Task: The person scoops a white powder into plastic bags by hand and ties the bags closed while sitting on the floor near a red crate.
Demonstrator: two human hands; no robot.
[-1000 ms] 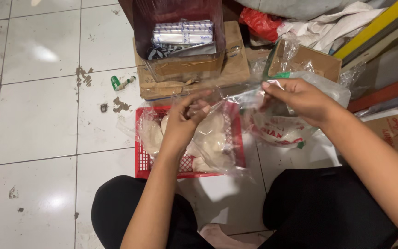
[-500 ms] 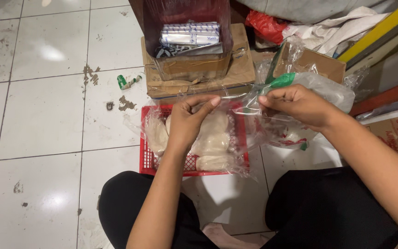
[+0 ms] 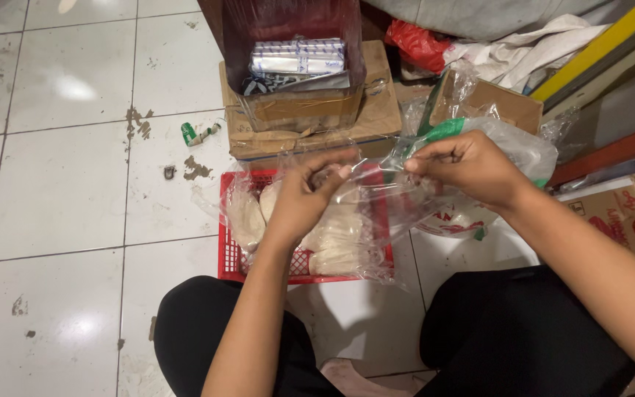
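I sit on a tiled floor with both hands raised over a red plastic basket [image 3: 232, 257]. My left hand [image 3: 304, 197] and my right hand [image 3: 470, 163] each pinch the top edge of a clear plastic bag [image 3: 378, 202] stretched between them. The bag hangs over the basket, which holds several bags of pale, whitish lumps [image 3: 338, 246]. Whether the held bag has anything inside is hard to tell.
Behind the basket stands a brown cardboard box [image 3: 310, 125] with silver-blue packets [image 3: 297, 57] in a reddish bag. More boxes [image 3: 490, 103], clear bags, a red bag [image 3: 420, 40] and cloth lie at the right. Small debris [image 3: 198, 134] dots the white tiles at the left.
Both hands have shifted slightly and drawn the clear bag's top edge tighter between them. The view has moved a little lower and closer.
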